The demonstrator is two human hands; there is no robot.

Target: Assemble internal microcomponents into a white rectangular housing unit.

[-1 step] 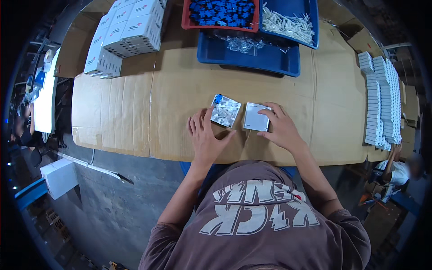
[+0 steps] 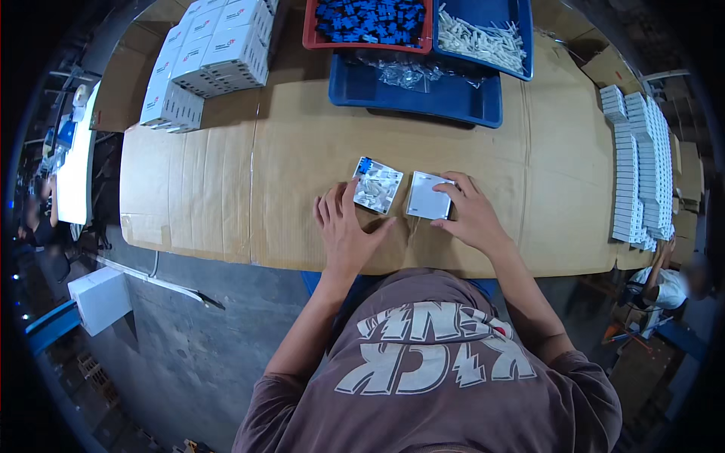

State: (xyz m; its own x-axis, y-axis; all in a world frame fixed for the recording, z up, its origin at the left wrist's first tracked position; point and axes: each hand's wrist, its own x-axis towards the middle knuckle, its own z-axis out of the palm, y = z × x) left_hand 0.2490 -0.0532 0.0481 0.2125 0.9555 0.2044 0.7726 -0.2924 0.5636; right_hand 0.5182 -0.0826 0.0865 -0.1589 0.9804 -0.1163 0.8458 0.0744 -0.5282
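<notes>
My left hand (image 2: 343,225) rests on the cardboard with thumb and fingers spread. Its index finger is at the left edge of a small square tray (image 2: 376,189), and its thumb lies just below the tray's near edge. Inside the tray are clear and white small pieces, with a blue piece (image 2: 365,164) in its far left corner. Beside it on the right lies a flat white square cover (image 2: 428,195). My right hand (image 2: 472,214) spans the cover's right side, fingers over the far right part and thumb at the near edge.
Behind stand a red bin (image 2: 368,45) of blue parts, a blue bin (image 2: 526,68) of white plugs and a blue tray (image 2: 415,108) with clear bags. White boxes (image 2: 219,64) are stacked at far left. More white stacks (image 2: 642,174) stand right, near another person (image 2: 664,287).
</notes>
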